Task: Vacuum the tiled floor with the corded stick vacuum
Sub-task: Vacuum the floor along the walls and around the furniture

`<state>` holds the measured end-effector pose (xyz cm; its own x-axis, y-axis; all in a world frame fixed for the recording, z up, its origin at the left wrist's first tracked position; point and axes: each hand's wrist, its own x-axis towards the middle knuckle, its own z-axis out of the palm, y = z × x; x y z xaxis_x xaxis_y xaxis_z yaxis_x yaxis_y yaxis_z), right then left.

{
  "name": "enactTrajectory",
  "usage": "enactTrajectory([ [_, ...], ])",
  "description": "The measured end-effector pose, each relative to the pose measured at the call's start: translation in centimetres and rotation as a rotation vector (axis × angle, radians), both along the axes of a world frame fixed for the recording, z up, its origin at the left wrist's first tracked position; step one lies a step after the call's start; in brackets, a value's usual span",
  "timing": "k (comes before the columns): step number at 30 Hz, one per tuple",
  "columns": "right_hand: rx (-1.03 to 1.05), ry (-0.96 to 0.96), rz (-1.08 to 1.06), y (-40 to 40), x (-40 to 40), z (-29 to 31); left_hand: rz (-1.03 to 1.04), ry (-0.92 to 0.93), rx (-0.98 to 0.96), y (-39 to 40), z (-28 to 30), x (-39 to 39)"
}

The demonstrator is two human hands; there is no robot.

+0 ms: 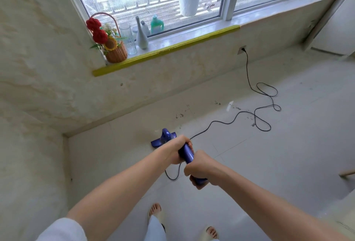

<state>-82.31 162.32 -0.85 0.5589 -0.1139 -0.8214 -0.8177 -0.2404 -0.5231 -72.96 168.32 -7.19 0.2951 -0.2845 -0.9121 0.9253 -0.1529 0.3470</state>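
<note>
I hold a purple stick vacuum (187, 153) with both hands. My left hand (177, 150) grips the upper body of the stick, and my right hand (198, 169) grips the handle end nearer to me. The vacuum's floor head (156, 141) rests on the pale tiled floor (269, 164) close to the wall under the window. Its black cord (255, 114) runs in loops across the floor to a wall socket (241, 49). Dark specks of dirt (179, 115) lie along the base of the wall and near the cord.
A windowsill with a yellow edge strip (167, 49) carries a flower basket (115, 48), a glass jar and a white vase. A small white scrap (230, 105) lies on the floor. My feet in sandals (155, 210) stand below. A wooden leg (346, 173) shows at right.
</note>
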Motion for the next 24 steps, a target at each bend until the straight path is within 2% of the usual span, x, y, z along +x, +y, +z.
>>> enactTrajectory([
  [7,0.334,-0.043,-0.214,6.0,-3.2,1.4,-0.201,0.044,0.039,4.9,1.1,-1.5],
  [11,0.419,-0.052,-0.369,10.4,-1.7,0.0,-0.312,0.013,0.064,7.8,1.9,0.1],
  [18,0.456,-0.034,-0.529,12.4,2.3,-0.8,-0.404,-0.029,0.1,8.6,0.5,4.1],
  [24,0.361,-0.045,-0.629,13.2,5.5,-2.5,-0.463,-0.052,0.092,8.1,-1.7,7.5],
])
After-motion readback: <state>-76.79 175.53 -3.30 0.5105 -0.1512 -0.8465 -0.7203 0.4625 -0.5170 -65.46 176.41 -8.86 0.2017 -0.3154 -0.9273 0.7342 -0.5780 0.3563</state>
